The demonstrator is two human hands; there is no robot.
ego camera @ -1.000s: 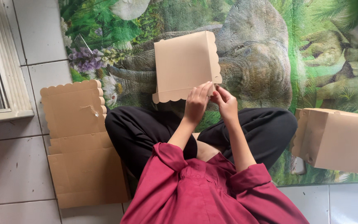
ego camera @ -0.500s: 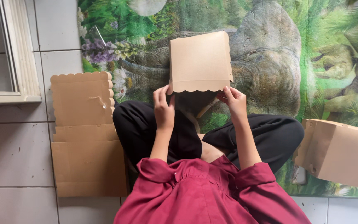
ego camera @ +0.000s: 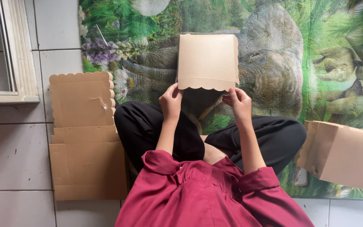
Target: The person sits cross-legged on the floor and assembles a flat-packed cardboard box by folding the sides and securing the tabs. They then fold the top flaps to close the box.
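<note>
Person seated cross-legged on a printed animal mat (ego camera: pixel 274 63). Held cardboard box (ego camera: pixel 208 62) is up in front of the lap, over the mat, its scalloped edge hanging toward the body.

Left hand (ego camera: pixel 171 102): grip closed on the box's lower left corner. Right hand (ego camera: pixel 238 102): grip pinching the lower right corner. Holding both corners likely keeps the panel square; the inside is hidden.

Left of the held box, a flat stack of unfolded blanks (ego camera: pixel 85 134) lies on the tiled floor (ego camera: pixel 9 155). Right of it, a folded box (ego camera: pixel 343 153) lies on its side, contents unseen.
</note>
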